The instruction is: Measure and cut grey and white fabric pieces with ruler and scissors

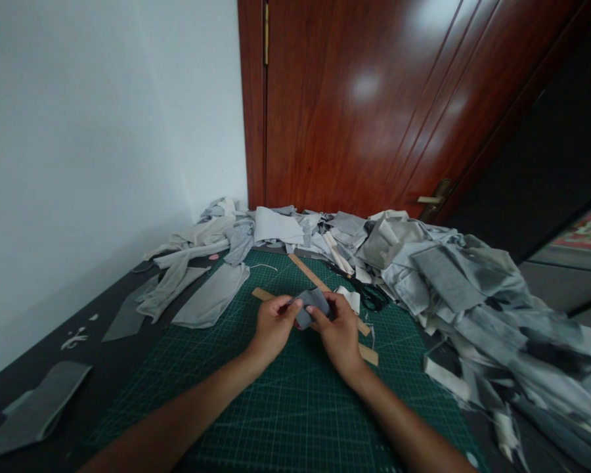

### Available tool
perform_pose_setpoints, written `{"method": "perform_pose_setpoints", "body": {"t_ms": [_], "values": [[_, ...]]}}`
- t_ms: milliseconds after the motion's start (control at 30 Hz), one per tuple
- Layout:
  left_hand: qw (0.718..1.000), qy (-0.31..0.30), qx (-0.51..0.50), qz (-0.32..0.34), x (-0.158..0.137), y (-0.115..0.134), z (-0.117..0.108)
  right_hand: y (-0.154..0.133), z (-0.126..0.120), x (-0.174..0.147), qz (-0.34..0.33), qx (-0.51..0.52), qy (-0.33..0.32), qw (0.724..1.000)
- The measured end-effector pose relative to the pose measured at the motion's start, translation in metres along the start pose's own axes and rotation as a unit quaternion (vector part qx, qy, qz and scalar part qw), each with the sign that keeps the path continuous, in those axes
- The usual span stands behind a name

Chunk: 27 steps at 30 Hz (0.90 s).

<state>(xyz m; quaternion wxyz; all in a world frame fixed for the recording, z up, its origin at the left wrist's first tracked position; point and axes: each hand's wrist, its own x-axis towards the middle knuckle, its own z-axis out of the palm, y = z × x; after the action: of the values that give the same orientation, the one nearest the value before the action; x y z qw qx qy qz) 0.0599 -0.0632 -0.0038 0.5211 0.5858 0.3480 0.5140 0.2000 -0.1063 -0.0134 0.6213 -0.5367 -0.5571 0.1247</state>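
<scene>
A small dark grey piece of fabric (309, 303) is held between both my hands above the green cutting mat (285, 407). My left hand (277, 322) pinches its left edge between thumb and fingers. On the other side my right hand (339, 328) grips the right part, thumb on top. Whether the fabric is folded or layered I cannot make out. Beneath and beyond my hands lie two wooden rulers, a long one (305, 270) slanting away and another (369, 355) partly hidden by my hands. Black-handled scissors (372, 295) rest to the right, next to a white fabric scrap (349, 300).
A big heap of grey and white fabric scraps (453, 276) covers the table's right side and back. Light grey pieces (211, 295) lie at the left, and a folded grey cloth (44, 404) at the near left. A white wall and a wooden door (345, 118) stand behind.
</scene>
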Motion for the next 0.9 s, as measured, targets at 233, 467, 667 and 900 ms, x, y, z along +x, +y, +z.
{"method": "perform_pose_setpoints", "body": {"t_ms": [233, 467, 667, 900], "values": [[0.991, 0.027, -0.105, -0.080, -0.011, 0.000, 0.010, -0.003, -0.012, -0.008, -0.279, -0.174, -0.070, 0.942], [0.967, 0.027, -0.215, -0.131, -0.008, 0.006, 0.008, -0.009, -0.017, -0.002, -0.344, -0.230, -0.084, 0.906], [0.957, 0.005, -0.264, -0.121, -0.004, 0.006, 0.005, -0.007, -0.019, 0.000, -0.336, -0.232, -0.089, 0.909], [0.980, -0.010, -0.192, -0.059, -0.003, 0.002, 0.003, -0.005, -0.019, -0.002, -0.313, -0.226, -0.122, 0.914]]}}
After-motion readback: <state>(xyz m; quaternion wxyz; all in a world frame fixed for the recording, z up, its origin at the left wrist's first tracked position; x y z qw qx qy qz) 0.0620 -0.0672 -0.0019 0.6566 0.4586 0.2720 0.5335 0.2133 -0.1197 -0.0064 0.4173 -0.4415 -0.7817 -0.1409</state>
